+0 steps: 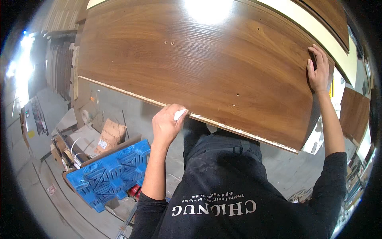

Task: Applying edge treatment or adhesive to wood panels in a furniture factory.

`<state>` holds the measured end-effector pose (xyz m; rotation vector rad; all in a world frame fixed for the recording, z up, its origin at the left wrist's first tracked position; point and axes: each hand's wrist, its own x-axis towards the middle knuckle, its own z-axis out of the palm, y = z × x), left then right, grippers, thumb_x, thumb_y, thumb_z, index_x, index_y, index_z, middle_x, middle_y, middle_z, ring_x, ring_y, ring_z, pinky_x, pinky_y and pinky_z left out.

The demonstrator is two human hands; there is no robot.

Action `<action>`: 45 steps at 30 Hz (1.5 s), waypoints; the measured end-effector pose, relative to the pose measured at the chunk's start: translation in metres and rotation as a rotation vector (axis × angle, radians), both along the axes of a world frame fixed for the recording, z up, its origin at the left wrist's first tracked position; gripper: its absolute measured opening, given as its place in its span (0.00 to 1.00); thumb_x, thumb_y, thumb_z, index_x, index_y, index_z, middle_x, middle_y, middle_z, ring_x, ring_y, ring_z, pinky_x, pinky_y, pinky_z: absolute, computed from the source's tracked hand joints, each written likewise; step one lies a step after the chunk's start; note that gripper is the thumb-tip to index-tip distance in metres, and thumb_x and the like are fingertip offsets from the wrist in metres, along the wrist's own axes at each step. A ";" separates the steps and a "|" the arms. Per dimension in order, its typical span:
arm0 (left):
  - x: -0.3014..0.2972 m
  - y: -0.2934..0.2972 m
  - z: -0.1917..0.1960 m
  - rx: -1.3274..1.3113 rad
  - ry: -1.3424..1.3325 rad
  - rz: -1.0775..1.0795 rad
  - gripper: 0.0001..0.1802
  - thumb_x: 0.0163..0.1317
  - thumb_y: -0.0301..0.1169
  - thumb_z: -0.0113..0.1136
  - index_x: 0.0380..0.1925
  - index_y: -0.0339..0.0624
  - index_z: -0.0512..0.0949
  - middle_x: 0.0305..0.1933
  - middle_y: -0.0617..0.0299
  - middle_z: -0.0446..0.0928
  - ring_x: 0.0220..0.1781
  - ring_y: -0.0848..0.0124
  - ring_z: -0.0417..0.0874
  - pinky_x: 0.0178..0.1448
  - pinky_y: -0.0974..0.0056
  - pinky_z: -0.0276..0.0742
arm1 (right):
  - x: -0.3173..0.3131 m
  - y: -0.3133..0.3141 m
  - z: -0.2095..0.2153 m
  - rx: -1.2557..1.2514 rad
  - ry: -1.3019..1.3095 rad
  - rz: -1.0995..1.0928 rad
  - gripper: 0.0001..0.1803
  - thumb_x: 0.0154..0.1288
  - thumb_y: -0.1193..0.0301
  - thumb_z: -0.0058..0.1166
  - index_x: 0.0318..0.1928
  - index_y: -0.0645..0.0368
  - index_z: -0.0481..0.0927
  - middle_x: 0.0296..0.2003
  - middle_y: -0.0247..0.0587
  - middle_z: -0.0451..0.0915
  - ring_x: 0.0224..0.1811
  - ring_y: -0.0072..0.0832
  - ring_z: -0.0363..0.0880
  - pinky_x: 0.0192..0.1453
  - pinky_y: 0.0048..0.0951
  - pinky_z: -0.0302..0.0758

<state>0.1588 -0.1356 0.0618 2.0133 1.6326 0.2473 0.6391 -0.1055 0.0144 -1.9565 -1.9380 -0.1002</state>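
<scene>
A long brown wood-grain board (207, 75) lies in front of me, its raw pale edge turned toward my body. Several small drilled holes show in its surface. My left hand (165, 121) is closed at this near edge, pinching a small white piece (180, 114); it looks soft, but its exact kind is unclear. Toward the far right corner, my right hand (319, 71) rests on the board beside its end, with the thumb apart from the fingers.
A blue plastic pallet (113, 173) leans at the lower left, beside a brown paper bag (111, 135) and cluttered scraps. Stacked panels (59, 69) stand at the left. Another brown panel (353, 113) is on the right. A pale strip (294, 18) runs behind the board.
</scene>
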 end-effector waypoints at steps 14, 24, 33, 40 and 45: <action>-0.034 0.020 0.000 0.033 0.068 0.000 0.08 0.53 0.36 0.63 0.27 0.45 0.78 0.27 0.56 0.78 0.31 0.55 0.79 0.33 0.58 0.74 | -0.051 0.018 -0.024 -0.033 -0.208 -0.268 0.28 0.64 0.59 0.42 0.63 0.51 0.62 0.63 0.51 0.60 0.67 0.45 0.56 0.65 0.50 0.57; -0.065 0.041 0.001 0.039 0.101 0.014 0.08 0.52 0.36 0.64 0.27 0.45 0.78 0.28 0.55 0.78 0.31 0.55 0.79 0.34 0.57 0.74 | -0.198 0.080 -0.012 -0.218 -0.182 -0.126 0.31 0.66 0.53 0.35 0.68 0.41 0.52 0.70 0.40 0.47 0.73 0.38 0.40 0.73 0.53 0.39; -0.092 0.057 0.002 0.018 0.101 0.050 0.08 0.52 0.36 0.64 0.26 0.46 0.78 0.27 0.56 0.78 0.31 0.56 0.79 0.33 0.58 0.74 | -0.262 0.128 -0.016 -0.164 -0.078 -0.062 0.30 0.64 0.52 0.38 0.66 0.43 0.59 0.68 0.42 0.52 0.73 0.40 0.43 0.73 0.53 0.39; -0.106 0.069 0.006 0.045 0.146 -0.015 0.08 0.51 0.35 0.65 0.25 0.45 0.78 0.26 0.55 0.78 0.30 0.57 0.80 0.33 0.58 0.74 | -0.292 0.154 -0.011 -0.169 -0.039 -0.079 0.30 0.62 0.52 0.41 0.65 0.42 0.61 0.68 0.40 0.54 0.73 0.38 0.43 0.74 0.50 0.40; -0.125 0.079 0.003 0.066 0.153 -0.035 0.09 0.51 0.35 0.66 0.24 0.42 0.78 0.26 0.54 0.78 0.30 0.57 0.80 0.34 0.59 0.75 | -0.294 0.156 -0.011 -0.147 -0.015 -0.102 0.29 0.62 0.52 0.42 0.64 0.42 0.63 0.67 0.38 0.56 0.72 0.35 0.46 0.74 0.48 0.40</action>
